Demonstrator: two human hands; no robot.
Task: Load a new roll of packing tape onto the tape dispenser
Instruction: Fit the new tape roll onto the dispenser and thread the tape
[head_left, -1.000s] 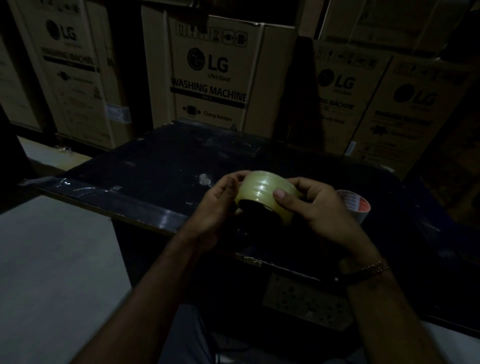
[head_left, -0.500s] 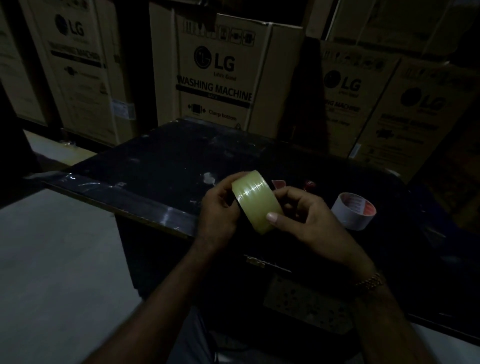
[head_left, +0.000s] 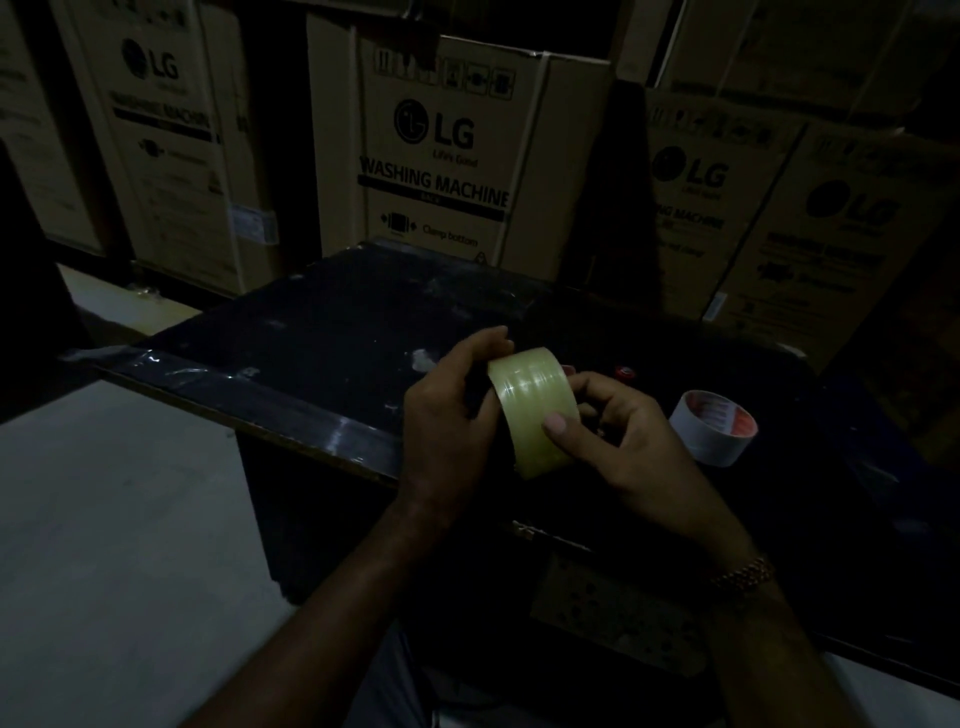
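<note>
Left hand (head_left: 447, 410) and right hand (head_left: 618, 441), both closed on a pale yellow, translucent roll of packing tape (head_left: 532, 410) held on edge between them above the near edge of the dark, scuffed tabletop (head_left: 322, 332); right thumb pressed on its outer band. Just right of the right hand, a white tape roll with red print (head_left: 711, 428), writing illegible, lies on the tabletop. Behind the far edge, closed brown cardboard cartons (head_left: 457, 150) read "LG", "WASHING MACHINE" and "Clamp bottom".
</note>
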